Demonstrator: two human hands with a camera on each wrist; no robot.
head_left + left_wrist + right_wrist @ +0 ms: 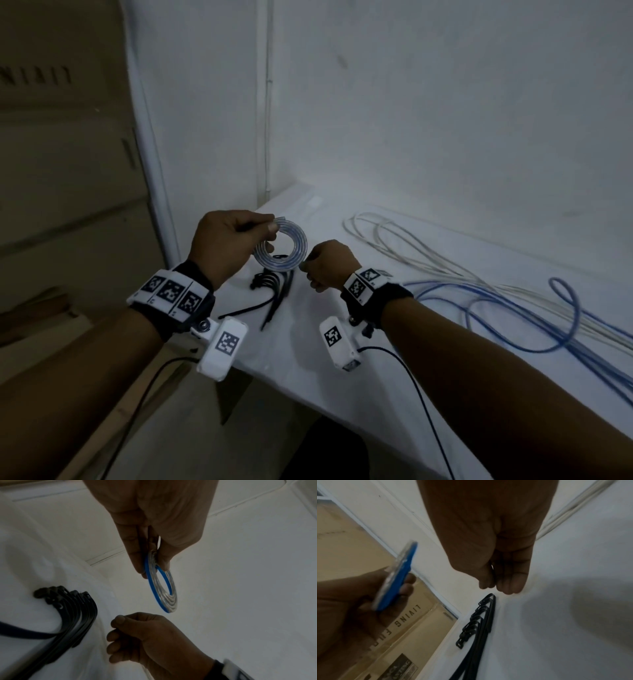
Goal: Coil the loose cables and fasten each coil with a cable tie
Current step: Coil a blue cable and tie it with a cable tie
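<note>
My left hand [270, 228] holds up a small flat coil of clear and blue cable [298, 240], pinched at its top edge between thumb and fingers [137, 555]. The coil [164, 599] hangs upright above the white table [308, 359]. My right hand [308, 270] hovers just beside the coil's lower right edge with its fingers curled, not touching it [116, 628]. A small dark curved bit shows inside those curled fingers [510, 582]; I cannot tell what it is. A bundle of black cable ties [274, 287] lies on the table beneath both hands.
Loose white cable [394, 240] and loose blue cable [513, 308] sprawl over the table's right side. White walls close in behind. Cardboard boxes [68, 171] stand off the table's left edge. Black leads run from both wrist cameras.
</note>
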